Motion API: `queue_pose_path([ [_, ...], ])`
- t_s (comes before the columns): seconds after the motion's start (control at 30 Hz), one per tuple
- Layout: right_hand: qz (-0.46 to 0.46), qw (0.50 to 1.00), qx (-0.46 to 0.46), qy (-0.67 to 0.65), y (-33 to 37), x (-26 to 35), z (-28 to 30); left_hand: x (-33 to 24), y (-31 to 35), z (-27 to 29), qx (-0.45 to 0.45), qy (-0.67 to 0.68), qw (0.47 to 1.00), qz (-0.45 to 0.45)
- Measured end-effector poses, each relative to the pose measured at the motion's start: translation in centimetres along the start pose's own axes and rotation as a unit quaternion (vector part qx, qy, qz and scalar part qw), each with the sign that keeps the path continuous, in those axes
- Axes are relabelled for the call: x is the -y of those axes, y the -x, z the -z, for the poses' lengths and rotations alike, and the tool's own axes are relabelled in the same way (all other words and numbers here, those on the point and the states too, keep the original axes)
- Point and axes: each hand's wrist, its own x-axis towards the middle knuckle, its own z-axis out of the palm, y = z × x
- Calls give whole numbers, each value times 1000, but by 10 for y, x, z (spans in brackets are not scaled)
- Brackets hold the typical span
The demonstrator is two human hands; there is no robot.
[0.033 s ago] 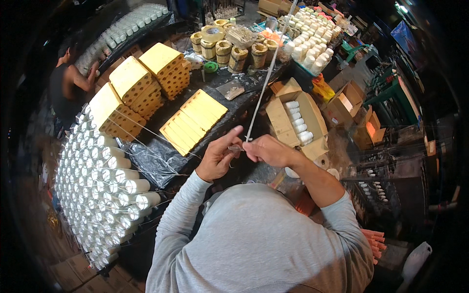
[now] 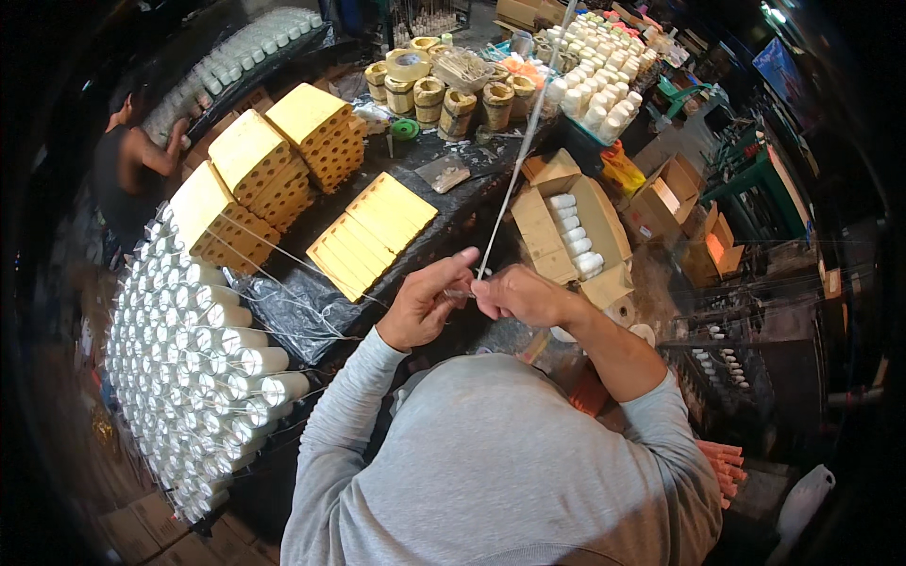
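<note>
A white cord (image 2: 512, 179) runs down from the top of the view to my fingertips, pulled straight. My right hand (image 2: 525, 294) is closed, its thumb and forefinger pinching the cord's lower end. Close beside it on the left, my left hand (image 2: 423, 300) has its fingers drawn together, the forefinger extended towards the cord. A small pale bit shows at its fingertips, too small to make out. Behind the hands, yellow slotted blocks (image 2: 373, 236) lie on a table covered in black plastic (image 2: 288, 302).
Stacked yellow blocks with holes (image 2: 247, 151) and many white cylinders (image 2: 217, 354) stand left. Bucket-like containers (image 2: 457, 115) stand at the far side. An open cardboard box (image 2: 540, 231) holds white rolls (image 2: 570, 226) at right. Another person (image 2: 132, 156) is at the far left.
Both hands have shifted very slightly downward, and the cord's lower end has moved with them. Little else differs.
</note>
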Motion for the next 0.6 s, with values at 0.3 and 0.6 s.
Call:
queue_pose_path([
  [0.3,73,987,-11,-142,56,-17,7,-32,-60,-24,147,-97,976,-126],
  [0.6,144,968,-164,-123,80,-49,14,-16,-88,-56,44,-244,942,-225],
])
